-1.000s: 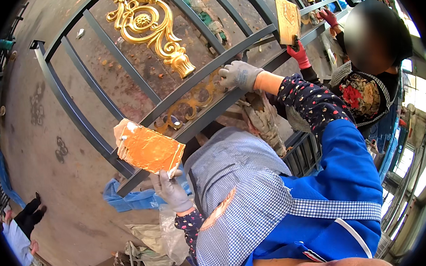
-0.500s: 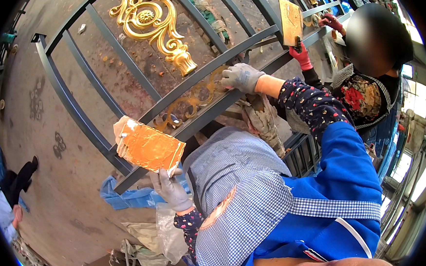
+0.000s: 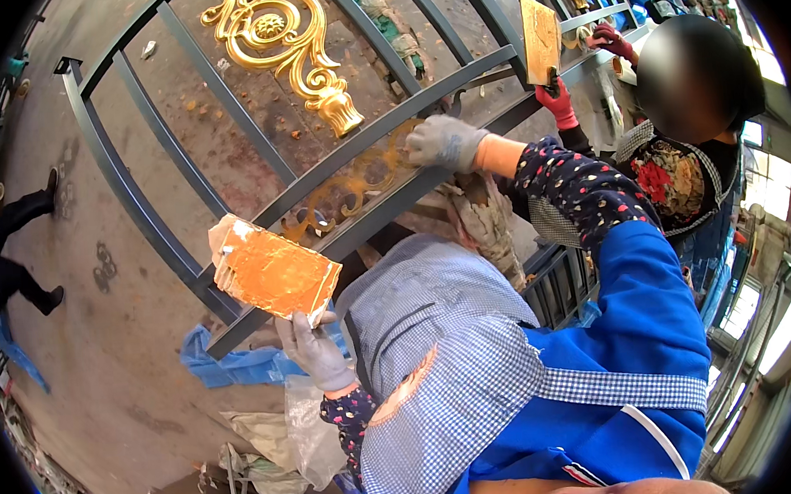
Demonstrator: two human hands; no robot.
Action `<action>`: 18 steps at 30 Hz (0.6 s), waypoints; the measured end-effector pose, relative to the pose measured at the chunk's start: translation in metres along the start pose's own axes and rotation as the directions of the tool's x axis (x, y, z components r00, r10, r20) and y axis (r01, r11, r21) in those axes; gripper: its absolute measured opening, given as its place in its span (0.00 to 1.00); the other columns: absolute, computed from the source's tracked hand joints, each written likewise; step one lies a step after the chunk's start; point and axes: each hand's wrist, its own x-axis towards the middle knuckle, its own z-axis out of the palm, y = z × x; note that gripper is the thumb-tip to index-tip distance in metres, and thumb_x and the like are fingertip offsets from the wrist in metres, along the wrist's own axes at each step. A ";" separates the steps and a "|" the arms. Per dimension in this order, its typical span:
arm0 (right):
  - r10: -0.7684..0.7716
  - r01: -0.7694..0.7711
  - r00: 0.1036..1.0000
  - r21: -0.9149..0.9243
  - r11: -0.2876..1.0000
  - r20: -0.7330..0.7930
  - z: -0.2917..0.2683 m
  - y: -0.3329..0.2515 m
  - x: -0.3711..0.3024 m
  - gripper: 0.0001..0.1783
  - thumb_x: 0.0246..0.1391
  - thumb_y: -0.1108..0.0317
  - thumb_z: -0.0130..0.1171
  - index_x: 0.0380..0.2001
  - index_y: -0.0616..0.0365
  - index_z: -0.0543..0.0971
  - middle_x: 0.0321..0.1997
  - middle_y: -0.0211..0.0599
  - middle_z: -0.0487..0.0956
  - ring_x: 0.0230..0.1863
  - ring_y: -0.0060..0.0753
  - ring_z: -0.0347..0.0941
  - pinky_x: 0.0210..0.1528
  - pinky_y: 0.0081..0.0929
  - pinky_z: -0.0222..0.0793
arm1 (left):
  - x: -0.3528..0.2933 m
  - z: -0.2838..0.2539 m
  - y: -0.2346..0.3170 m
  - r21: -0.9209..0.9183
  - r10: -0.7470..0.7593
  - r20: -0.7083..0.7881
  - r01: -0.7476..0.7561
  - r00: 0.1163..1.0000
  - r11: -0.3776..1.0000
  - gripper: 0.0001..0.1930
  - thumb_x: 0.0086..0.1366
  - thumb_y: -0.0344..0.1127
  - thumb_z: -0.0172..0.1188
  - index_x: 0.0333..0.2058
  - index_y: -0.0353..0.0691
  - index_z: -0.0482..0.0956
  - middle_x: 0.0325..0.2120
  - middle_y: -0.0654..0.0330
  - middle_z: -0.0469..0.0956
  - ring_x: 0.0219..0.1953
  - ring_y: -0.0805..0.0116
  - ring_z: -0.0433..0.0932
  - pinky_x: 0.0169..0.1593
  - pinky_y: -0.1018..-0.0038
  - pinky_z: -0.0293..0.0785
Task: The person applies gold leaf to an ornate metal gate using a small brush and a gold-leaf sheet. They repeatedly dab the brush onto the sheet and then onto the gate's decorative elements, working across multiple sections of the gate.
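My left hand (image 3: 318,353), in a grey glove, grips the lower edge of a board (image 3: 275,271) smeared with wet-looking orange-gold paint. The board is tilted above the near corner of a dark grey metal railing (image 3: 159,203). My right hand (image 3: 446,144), also gloved, is curled over the railing's near bars with its fingers bent together. Whatever those fingers hold is hidden. Just left of them, a scroll ornament (image 3: 355,184) between the two near bars shows patchy gold and dark areas. Farther in, a large shiny gold ornament (image 3: 322,88) sits among the railing's uprights.
At the right, a co-worker (image 3: 693,147) in red gloves holds another gold-smeared board (image 3: 541,41) at the same railing. Another person (image 3: 15,243) walks on the floor at far left. Blue plastic sheeting (image 3: 221,362) and a clear plastic bag (image 3: 312,433) lie below my left hand.
My right hand has shifted slightly left along the scroll ornament. The board in my left hand stays nearly still. The person at far left has stepped farther up the picture.
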 end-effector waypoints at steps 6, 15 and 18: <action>-0.163 0.170 0.984 -0.115 0.979 0.068 0.013 0.011 0.000 0.08 0.45 0.65 0.63 0.33 0.43 0.80 0.42 0.25 0.75 0.45 0.32 0.76 0.45 0.31 0.71 | 0.000 0.002 0.005 0.035 -0.009 -0.003 0.009 1.000 0.999 0.13 0.73 0.39 0.51 0.49 0.36 0.72 0.35 0.57 0.79 0.28 0.70 0.76 0.33 0.73 0.74; -0.159 0.159 0.987 -0.004 0.987 -0.013 0.015 -0.001 0.012 0.05 0.49 0.65 0.59 0.32 0.42 0.80 0.42 0.29 0.75 0.46 0.35 0.76 0.44 0.33 0.72 | 0.000 0.002 0.003 -0.027 -0.005 -0.009 0.005 1.000 1.000 0.13 0.73 0.38 0.52 0.49 0.36 0.72 0.37 0.57 0.78 0.28 0.70 0.75 0.34 0.74 0.74; -0.186 0.186 0.982 0.009 0.982 0.024 0.007 -0.003 0.012 0.05 0.49 0.65 0.60 0.32 0.43 0.80 0.43 0.30 0.75 0.48 0.35 0.76 0.45 0.33 0.73 | 0.000 0.006 0.008 -0.003 -0.012 -0.017 0.012 1.000 1.000 0.13 0.73 0.39 0.52 0.49 0.36 0.72 0.37 0.57 0.78 0.28 0.70 0.75 0.34 0.73 0.75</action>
